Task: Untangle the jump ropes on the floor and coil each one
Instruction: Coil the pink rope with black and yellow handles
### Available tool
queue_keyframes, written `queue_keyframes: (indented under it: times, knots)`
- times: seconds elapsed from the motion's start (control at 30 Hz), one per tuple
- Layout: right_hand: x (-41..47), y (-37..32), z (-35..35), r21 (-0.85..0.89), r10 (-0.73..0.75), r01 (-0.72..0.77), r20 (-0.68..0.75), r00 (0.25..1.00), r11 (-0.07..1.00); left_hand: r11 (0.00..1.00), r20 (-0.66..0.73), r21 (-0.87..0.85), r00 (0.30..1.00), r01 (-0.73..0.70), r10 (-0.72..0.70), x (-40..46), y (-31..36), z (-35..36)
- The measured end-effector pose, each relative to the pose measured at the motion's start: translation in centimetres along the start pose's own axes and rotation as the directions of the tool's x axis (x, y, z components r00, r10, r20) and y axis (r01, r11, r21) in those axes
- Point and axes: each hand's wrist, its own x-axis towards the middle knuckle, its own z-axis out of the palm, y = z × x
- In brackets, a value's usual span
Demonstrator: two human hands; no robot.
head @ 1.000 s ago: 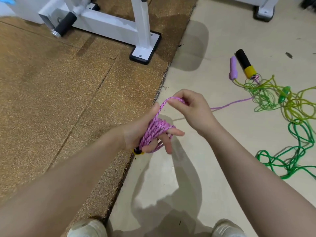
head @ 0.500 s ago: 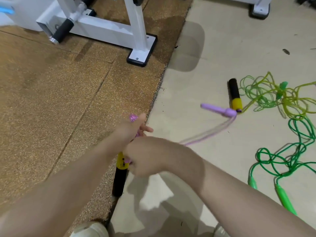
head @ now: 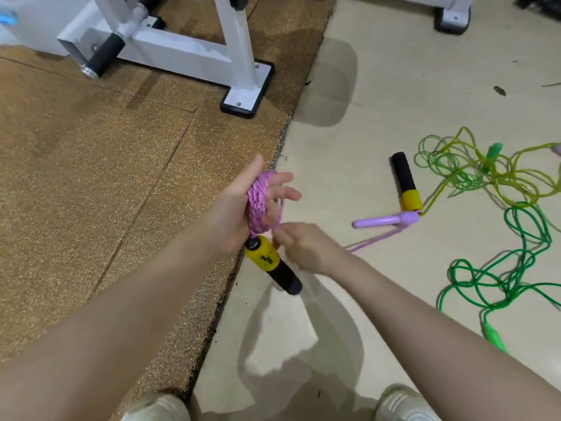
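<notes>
A pink jump rope [head: 258,205] is wound in several turns around the palm of my left hand [head: 243,208], whose fingers and thumb stick out straight. Just under that hand hangs a yellow-and-black handle [head: 270,265]. My right hand [head: 303,247] is below the coil, fingers curled, pinching the loose pink strand that runs off right to the purple handle [head: 385,220] on the floor. A second yellow-and-black handle [head: 406,183] lies beside it, joined to a tangled yellow-green rope [head: 473,174]. A darker green rope [head: 516,268] lies looped below that, with a green handle [head: 494,335].
A white metal equipment frame [head: 236,56] stands on the brown speckled mat [head: 91,177] at the upper left. The mat's edge runs diagonally beside my hands onto the beige floor [head: 379,86]. My two shoes [head: 403,402] show at the bottom edge.
My right hand has carried the pink strand round and under my left hand, adding to the coil. The purple handle has slid across the floor towards me, and my left fingers have spread.
</notes>
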Motion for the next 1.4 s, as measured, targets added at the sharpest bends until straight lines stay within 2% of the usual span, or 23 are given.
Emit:
queue_keyframes:
  times: [0.07,0.13,0.2,0.23,0.27,0.33,0.37,0.4,0.47,0.57,0.63,0.67,0.7,0.77,0.83,0.9,0.93,1.0,1.03,1.1,1.17,1.27,1.4]
  knots:
    - [0.0,-1.5,1.4,-0.206,0.001,0.027,0.134,0.991,0.978,0.996,-0.237,0.076,0.969,-0.052,0.068,0.6,-0.6,-0.6]
    - [-0.6,-3.3,1.6,-0.246,-0.004,0.074,0.272,0.962,0.966,0.979,-0.369,0.2,0.922,-0.045,0.118,0.9,-1.1,-1.4]
    - [-1.0,-4.7,1.2,-0.218,-0.044,0.152,0.433,0.9,0.964,0.935,-0.422,0.355,0.893,0.004,0.157,0.8,-1.6,-2.4]
    - [-1.2,-5.4,0.6,-0.192,-0.099,0.207,0.457,0.884,0.959,0.91,-0.425,0.413,0.891,0.033,0.16,0.7,-1.7,-2.9]
    - [-1.2,-5.9,0.0,-0.157,-0.172,0.257,0.417,0.893,0.954,0.893,-0.413,0.445,0.9,0.065,0.14,0.3,-1.6,-3.2]
    - [-0.8,-6.2,-1.6,-0.084,-0.317,0.333,0.161,0.935,0.939,0.882,-0.318,0.457,0.947,0.114,0.042,-0.3,-1.5,-3.6]
    - [-0.5,-5.8,-2.3,-0.028,-0.339,0.34,0.008,0.941,0.94,0.884,-0.221,0.45,0.975,0.126,-0.026,-0.6,-1.4,-3.5]
    - [-0.1,-5.2,-2.9,0.045,-0.332,0.34,-0.132,0.934,0.939,0.899,-0.1,0.415,0.989,0.138,-0.106,-1.1,-1.3,-3.0]
    - [0.7,-3.6,-3.8,0.185,-0.259,0.334,-0.339,0.905,0.924,0.925,0.123,0.335,0.965,0.179,-0.231,-1.7,-0.7,-1.9]
    - [1.5,-1.0,-3.2,0.369,-0.088,0.252,-0.407,0.909,0.895,0.947,0.396,0.239,0.869,0.214,-0.296,-1.6,-0.2,-1.3]
    - [1.5,0.1,-1.8,0.43,-0.039,0.21,-0.373,0.927,0.878,0.97,0.551,0.169,0.799,0.176,-0.241,-1.1,0.1,-2.0]
    - [1.4,0.6,-1.0,0.409,-0.029,0.177,-0.342,0.939,0.895,0.982,0.587,0.132,0.788,0.134,-0.186,-1.0,0.4,-2.1]
    - [1.3,1.0,-0.1,0.392,-0.017,0.134,-0.289,0.957,0.91,0.992,0.576,0.096,0.808,0.08,-0.121,-0.8,0.6,-2.5]
    - [0.8,1.0,1.6,0.415,0.034,0.007,-0.091,0.995,0.91,1.0,0.411,0.023,0.912,-0.01,0.0,-0.6,1.1,-2.6]
    - [0.5,1.0,2.9,0.234,0.013,-0.046,0.14,0.99,0.971,0.996,0.085,-0.009,0.992,-0.094,0.094,-0.1,1.1,-3.0]
    - [0.2,0.1,3.2,-0.032,0.003,0.008,0.349,0.937,0.999,0.982,-0.194,0.152,0.971,-0.114,0.142,0.3,0.5,-3.6]
    - [0.1,-0.8,2.9,-0.08,-0.024,0.064,0.421,0.907,0.995,0.951,-0.281,0.299,0.945,-0.079,0.167,0.4,0.1,-3.9]
    - [-0.2,-2.6,1.3,-0.058,-0.134,0.179,0.453,0.881,0.982,0.858,-0.33,0.513,0.923,0.001,0.196,0.3,-0.7,-4.6]
    - [-0.4,-3.4,0.2,-0.026,-0.2,0.233,0.418,0.886,0.972,0.836,-0.316,0.548,0.934,0.036,0.166,0.1,-0.9,-4.7]
    - [-0.6,-4.5,-2.0,0.078,-0.31,0.3,0.258,0.915,0.951,0.849,-0.221,0.518,0.975,0.101,0.019,-0.4,-0.8,-4.3]
    - [-0.9,-4.7,-3.6,0.312,-0.36,0.315,0.098,0.928,0.896,0.876,-0.016,0.459,0.987,0.152,-0.163,-0.8,-0.6,-3.8]
    - [-1.0,-3.7,-5.2,0.604,-0.371,0.352,-0.1,0.923,0.715,0.923,0.339,0.359,0.902,0.14,-0.268,-0.9,-0.9,-3.1]
    - [-0.6,-2.6,-5.0,0.748,-0.243,0.322,-0.218,0.945,0.581,0.931,0.586,0.332,0.74,0.154,-0.331,-1.2,-0.8,-1.4]
